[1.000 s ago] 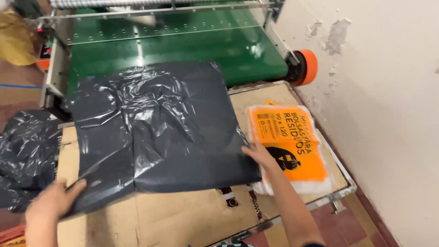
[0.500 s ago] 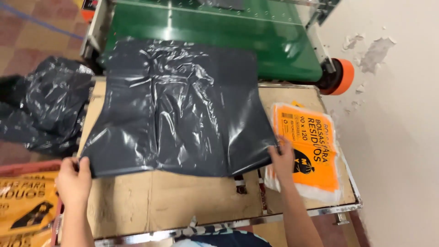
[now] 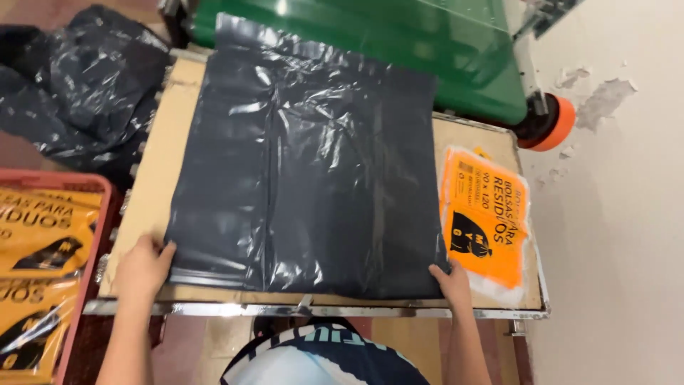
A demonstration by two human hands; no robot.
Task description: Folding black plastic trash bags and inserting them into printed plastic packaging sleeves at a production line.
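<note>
A stack of flat dark grey plastic bags (image 3: 306, 171) lies spread on a cardboard-covered table (image 3: 153, 207). My left hand (image 3: 142, 267) grips the stack's near left corner. My right hand (image 3: 450, 279) pinches its near right corner. Both hands sit close to the table's metal front edge (image 3: 235, 309). The far end of the bags reaches a green conveyor belt (image 3: 370, 43).
An orange printed plastic packet (image 3: 488, 221) lies on the table right of the bags. A red crate (image 3: 85, 242) of orange packets (image 3: 39, 242) stands at the left. Crumpled black bags (image 3: 78, 85) are heaped at the far left. An orange roller end (image 3: 556, 122) and a white wall (image 3: 620, 214) are on the right.
The bag stack has been drawn toward me and squared up on the table; both hands moved with its near corners to the front edge. The camera tilted down and closer.
</note>
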